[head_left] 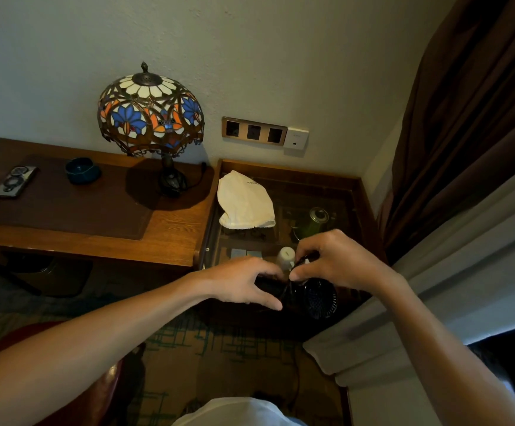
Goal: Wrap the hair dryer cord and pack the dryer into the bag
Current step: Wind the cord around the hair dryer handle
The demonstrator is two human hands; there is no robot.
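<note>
A black hair dryer (319,298) is held low over the near edge of the glass-topped side table (326,186), its round grilled end facing me. My left hand (243,282) grips the dryer's handle side from the left. My right hand (333,261) pinches the thin black cord (287,290) just above the dryer, with loops of cord hanging between both hands. The white cloth bag (245,201) lies flat and limp on the glass at the back left of that table, apart from both hands.
A stained-glass lamp (151,113) stands on the wooden desk (170,235) to the left, with a dark bowl (82,170) and a small tray (15,181). A white cup (285,256) and green tin (313,222) sit under the glass. Wall sockets (254,131) behind; curtains (465,133) on the right.
</note>
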